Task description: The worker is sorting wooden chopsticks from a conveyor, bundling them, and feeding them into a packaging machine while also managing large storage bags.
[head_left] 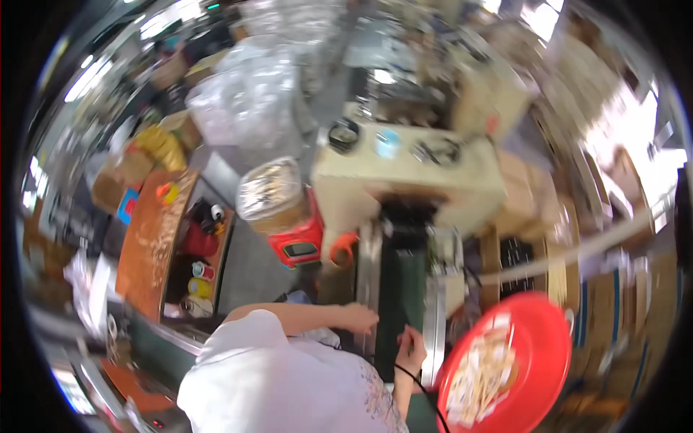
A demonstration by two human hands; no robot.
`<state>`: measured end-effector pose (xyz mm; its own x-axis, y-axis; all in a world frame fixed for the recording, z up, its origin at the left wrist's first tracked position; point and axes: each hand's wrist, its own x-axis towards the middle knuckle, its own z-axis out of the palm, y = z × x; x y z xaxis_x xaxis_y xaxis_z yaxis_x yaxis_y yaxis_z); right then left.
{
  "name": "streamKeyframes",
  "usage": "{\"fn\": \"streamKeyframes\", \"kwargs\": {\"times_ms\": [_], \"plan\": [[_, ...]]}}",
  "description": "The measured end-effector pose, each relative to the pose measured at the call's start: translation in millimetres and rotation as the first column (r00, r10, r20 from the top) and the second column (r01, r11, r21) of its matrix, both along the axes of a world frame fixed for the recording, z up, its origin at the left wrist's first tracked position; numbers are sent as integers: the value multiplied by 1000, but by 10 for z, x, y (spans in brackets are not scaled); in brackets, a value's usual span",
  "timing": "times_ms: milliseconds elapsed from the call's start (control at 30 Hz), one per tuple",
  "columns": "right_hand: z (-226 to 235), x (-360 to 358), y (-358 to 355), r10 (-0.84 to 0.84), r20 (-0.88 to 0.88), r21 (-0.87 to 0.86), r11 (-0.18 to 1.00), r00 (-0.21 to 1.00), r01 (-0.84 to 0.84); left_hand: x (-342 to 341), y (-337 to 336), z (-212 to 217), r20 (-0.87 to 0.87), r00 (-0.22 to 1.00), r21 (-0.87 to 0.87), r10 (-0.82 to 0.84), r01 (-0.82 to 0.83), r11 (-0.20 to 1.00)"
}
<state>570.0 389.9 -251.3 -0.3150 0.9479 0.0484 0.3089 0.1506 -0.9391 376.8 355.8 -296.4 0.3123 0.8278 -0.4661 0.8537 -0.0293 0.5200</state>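
My left hand (359, 317) reaches in from the left over the near edge of a dark green conveyor belt (401, 289). Its fingers are curled together, and blur hides what they may hold. Above the belt's right side, my right hand (411, 348) is raised with thumb and fingertips drawn together; anything between them is too small to make out. A gap separates the two hands. By my right wrist runs a thin black cord (431, 397). Close on the right sits a red basin (545, 339) holding many flat, pale strips (480, 375).
The belt leads into a cream machine (404, 162) with a tape roll (343, 136) on top. Left of it, a clear tub (271, 191) of pale pieces rests on a red stool (299, 242). An orange-brown table (155, 245) stands farther left; cartons (613, 310) line the right.
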Motion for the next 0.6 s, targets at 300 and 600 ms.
{"fn": "streamKeyframes", "kwargs": {"times_ms": [300,600], "plan": [[-499,-914,-56,-45,-3,-208,977,999,43,-1848,-1219,-399,288,545,-75,787,-807,586],[-117,-4213,-476,379,47,-254,899,924,-356,-4564,-2150,-1916,356,-836,-624,418,-545,-560]]}}
